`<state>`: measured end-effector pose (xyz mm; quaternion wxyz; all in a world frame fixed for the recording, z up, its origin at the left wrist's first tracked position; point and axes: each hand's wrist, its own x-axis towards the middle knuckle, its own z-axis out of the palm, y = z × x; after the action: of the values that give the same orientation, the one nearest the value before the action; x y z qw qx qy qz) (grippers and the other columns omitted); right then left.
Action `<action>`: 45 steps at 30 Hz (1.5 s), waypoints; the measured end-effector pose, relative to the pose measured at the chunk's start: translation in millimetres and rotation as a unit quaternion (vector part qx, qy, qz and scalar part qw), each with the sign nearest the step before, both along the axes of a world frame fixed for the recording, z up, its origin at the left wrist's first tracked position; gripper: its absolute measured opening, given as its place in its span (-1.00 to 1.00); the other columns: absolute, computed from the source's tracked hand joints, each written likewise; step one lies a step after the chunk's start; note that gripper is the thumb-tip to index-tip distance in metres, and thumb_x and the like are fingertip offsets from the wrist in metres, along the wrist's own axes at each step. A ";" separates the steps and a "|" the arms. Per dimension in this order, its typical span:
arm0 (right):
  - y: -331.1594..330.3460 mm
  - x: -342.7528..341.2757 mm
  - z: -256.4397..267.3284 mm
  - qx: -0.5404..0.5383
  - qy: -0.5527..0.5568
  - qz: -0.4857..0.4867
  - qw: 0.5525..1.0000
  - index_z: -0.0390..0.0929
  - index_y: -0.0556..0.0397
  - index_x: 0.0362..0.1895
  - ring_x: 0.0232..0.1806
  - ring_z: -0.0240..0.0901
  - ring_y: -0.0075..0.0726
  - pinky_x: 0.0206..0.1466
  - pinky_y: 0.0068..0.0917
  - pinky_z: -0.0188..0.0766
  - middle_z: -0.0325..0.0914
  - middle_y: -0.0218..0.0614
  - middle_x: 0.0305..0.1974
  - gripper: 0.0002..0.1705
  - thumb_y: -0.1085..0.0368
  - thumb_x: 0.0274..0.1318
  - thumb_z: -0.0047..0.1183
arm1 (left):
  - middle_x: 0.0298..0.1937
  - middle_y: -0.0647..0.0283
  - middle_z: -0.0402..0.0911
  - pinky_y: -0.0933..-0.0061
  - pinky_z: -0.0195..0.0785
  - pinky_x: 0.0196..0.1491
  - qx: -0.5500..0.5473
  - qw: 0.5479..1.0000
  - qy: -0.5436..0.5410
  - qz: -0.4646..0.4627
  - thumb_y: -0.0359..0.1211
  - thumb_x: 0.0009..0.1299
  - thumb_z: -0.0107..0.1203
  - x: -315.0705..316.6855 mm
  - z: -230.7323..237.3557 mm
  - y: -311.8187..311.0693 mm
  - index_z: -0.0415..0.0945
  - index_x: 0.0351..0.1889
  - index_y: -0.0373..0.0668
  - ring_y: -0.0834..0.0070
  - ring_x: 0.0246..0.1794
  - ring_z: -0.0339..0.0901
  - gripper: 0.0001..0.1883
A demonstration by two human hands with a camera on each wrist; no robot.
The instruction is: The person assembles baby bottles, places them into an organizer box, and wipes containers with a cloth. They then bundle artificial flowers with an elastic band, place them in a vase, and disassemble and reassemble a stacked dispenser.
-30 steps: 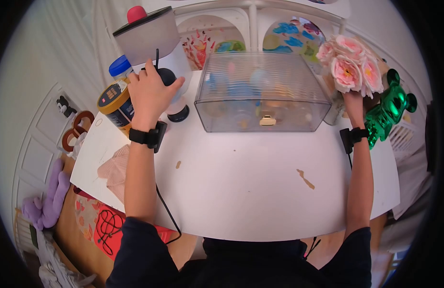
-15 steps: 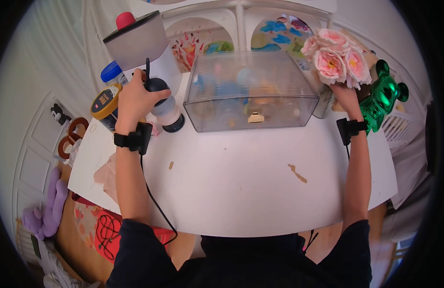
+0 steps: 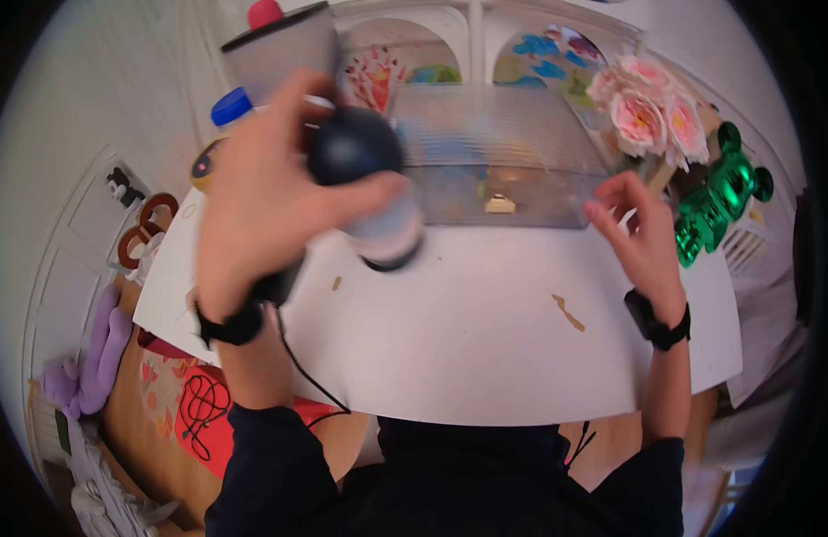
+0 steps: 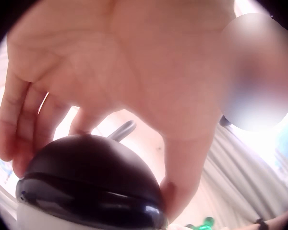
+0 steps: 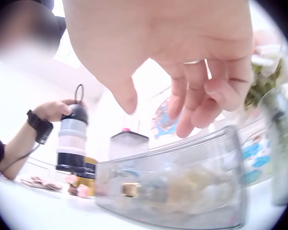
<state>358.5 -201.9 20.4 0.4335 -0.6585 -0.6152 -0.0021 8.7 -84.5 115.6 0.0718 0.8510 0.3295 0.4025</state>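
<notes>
My left hand (image 3: 262,197) grips a stacked container with a black domed lid (image 3: 356,148), fingers and thumb spread around the lid. In the right wrist view this stacked container (image 5: 72,139) shows pale clear tiers, a black base and a loop strap on top; it hangs upright above the table. The left wrist view shows the dark lid (image 4: 86,182) close under the palm. My right hand (image 3: 645,237) hovers with loosely bent fingers by the right front corner of a clear ribbed box (image 3: 467,192) with a gold latch. Nothing is between those fingers.
Pink flowers (image 3: 651,112) in a glass vase (image 5: 281,148) and a shiny green bear figure (image 3: 722,192) stand to the right. At the back left are a bin with a dark lid (image 3: 284,54) and a blue-capped jar (image 3: 232,107). A cable hangs from my left wrist.
My left hand has lifted the stacked container off the table and brought it nearer and to the right. My right hand has come away from the flower vase toward the box's right corner.
</notes>
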 end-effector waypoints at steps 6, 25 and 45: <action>10.6 -38.3 -25.4 0.024 0.120 0.257 0.959 0.50 0.07 0.30 0.03 0.54 -0.34 -0.05 -0.39 0.37 0.63 -0.36 0.08 0.13 -0.34 -0.23 0.66 | -0.10 0.14 0.69 0.11 0.50 0.01 0.017 0.980 0.053 -0.193 -0.12 0.07 0.62 69.8 -49.1 -22.4 0.52 0.12 -0.12 0.11 -0.06 0.66 -0.30; 6.7 -29.3 -65.3 0.076 0.030 0.212 0.974 0.11 0.10 0.58 0.38 0.56 0.02 0.46 -0.23 0.41 0.53 0.00 0.35 0.24 0.14 -0.08 0.65 | 0.18 0.07 0.68 0.09 0.46 0.26 0.020 0.963 0.233 0.131 -0.26 0.28 0.48 -85.1 -101.0 -12.2 0.57 0.26 -0.19 0.01 0.19 0.56 -0.41; 10.4 -26.4 -64.3 0.086 0.075 0.224 0.968 0.16 -0.05 0.62 0.30 0.58 -0.07 0.24 -0.20 0.57 0.49 -0.12 0.36 0.24 0.03 -0.05 0.68 | -0.28 0.38 0.64 0.53 0.42 -0.11 -0.150 0.971 -0.049 -0.178 -0.44 0.48 0.31 55.4 -95.9 -5.6 0.65 -0.08 -0.29 0.65 -0.28 0.53 -0.86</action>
<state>332.1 -191.5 -44.0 0.5227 -0.4627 -0.7102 0.0914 64.2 -90.0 19.7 0.2850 0.8545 0.2257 0.3709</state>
